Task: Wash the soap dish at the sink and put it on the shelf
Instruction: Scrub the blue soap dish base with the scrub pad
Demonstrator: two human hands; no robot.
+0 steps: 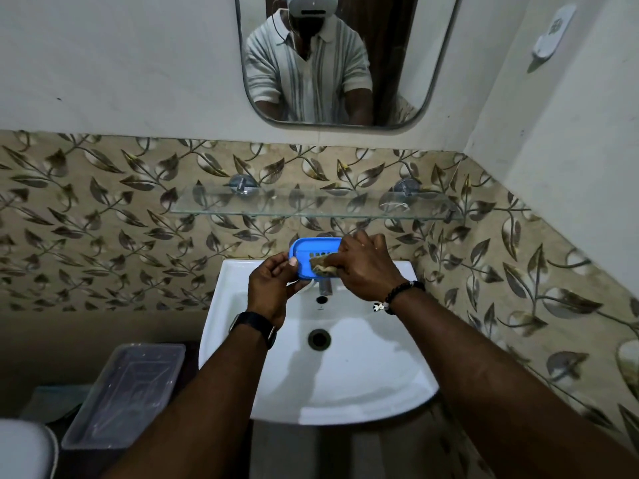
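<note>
I've got the blue soap dish [309,254] held up over the back rim of the white sink [242,340], just above the tap [325,288], tilted so its slotted inside faces me. My left hand [273,288] pinches its left end, thumb on the front edge and fingers curled behind. My right hand [368,266] is closed around a brownish scrubber [323,266], pressing it into the dish's right half. Above the sink, the glass shelf [311,203] runs along the leaf-patterned tiles, with the mirror [439,63] higher still. Left of the sink, lower down, sits a clear plastic tub [128,392].
</note>
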